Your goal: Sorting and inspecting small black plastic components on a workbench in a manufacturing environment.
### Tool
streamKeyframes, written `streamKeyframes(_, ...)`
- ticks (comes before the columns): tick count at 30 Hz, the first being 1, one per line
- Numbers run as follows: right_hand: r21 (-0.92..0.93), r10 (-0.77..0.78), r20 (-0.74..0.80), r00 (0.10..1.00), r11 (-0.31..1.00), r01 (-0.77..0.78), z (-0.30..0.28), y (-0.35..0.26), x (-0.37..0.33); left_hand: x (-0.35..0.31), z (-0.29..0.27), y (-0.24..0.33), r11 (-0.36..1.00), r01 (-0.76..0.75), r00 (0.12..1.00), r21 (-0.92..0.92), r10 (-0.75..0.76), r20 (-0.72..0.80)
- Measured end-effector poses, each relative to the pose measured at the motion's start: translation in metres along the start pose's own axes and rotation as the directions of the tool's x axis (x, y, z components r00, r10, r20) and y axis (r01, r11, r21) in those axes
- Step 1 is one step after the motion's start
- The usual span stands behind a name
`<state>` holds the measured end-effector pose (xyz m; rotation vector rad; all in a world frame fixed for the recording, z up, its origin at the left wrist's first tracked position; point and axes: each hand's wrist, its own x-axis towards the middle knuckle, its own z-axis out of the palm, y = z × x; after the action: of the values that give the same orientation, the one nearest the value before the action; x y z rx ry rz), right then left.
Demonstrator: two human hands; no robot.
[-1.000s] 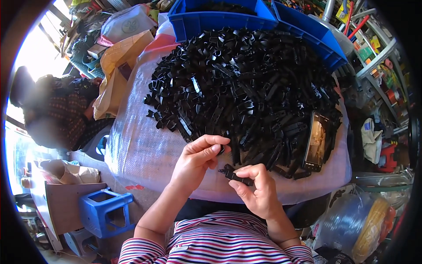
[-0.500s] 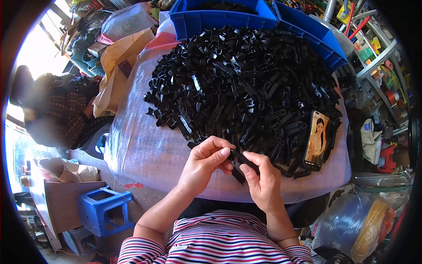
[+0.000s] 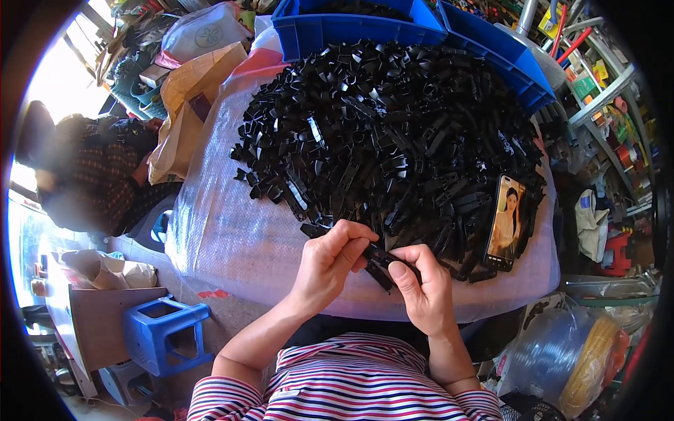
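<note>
Both hands meet at the near edge of a big heap of black plastic parts [image 3: 379,133]. Between them is a long, narrow black plastic piece [image 3: 382,259]. My left hand [image 3: 330,261] pinches its left end with thumb and forefinger. On the other end, my right hand [image 3: 421,284] is closed, the thumb lying along the piece. The fingers cover much of it, so I cannot tell whether it is one part or two joined. To the right of the heap's near side, a phone [image 3: 504,223] showing a person on its screen rests tilted against the parts.
Blue bins [image 3: 358,31] stand behind the heap, on a table covered with a pale woven sheet [image 3: 232,245]. A blue stool [image 3: 167,333] is at the lower left. Another person [image 3: 98,168] sits at the far left. Wrapped spools [image 3: 562,358] lie at the lower right.
My left thumb has bent in and pressed closer to the black piece. The right thumb has shifted slightly along it. The heap and the phone look the same.
</note>
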<state>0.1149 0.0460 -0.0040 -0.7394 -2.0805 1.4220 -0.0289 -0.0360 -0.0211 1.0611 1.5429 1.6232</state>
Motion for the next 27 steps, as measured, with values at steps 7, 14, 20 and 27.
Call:
streamKeyframes(7, 0.015, -0.088, -0.127, 0.988, 0.996, 0.090, 0.027, 0.007, 0.000, -0.014, 0.010, -0.001, 0.935, -0.185, 0.966, 0.303, 0.230, -0.121)
streamKeyframes(14, -0.369, -0.254, 0.254, 0.933, 0.867, 0.336, 0.010, -0.023, 0.069, -0.016, -0.009, -0.013, 0.391, 0.093, 0.943, -0.916, -0.330, -0.045)
streamKeyframes(20, -0.835, -0.341, 0.125, 0.932, 0.471, 0.284, -0.015, 0.033, 0.170, -0.018, -0.081, -0.030, 0.383, -0.081, 0.980, -0.920, -0.136, -0.143)
streamKeyframes(27, -0.671, -0.278, 0.035, 0.960, 0.706, 0.229, -0.022, 0.035, 0.174, 0.023, -0.118, -0.039, 0.565, 0.197, 0.866, 0.801, 0.282, -0.412)
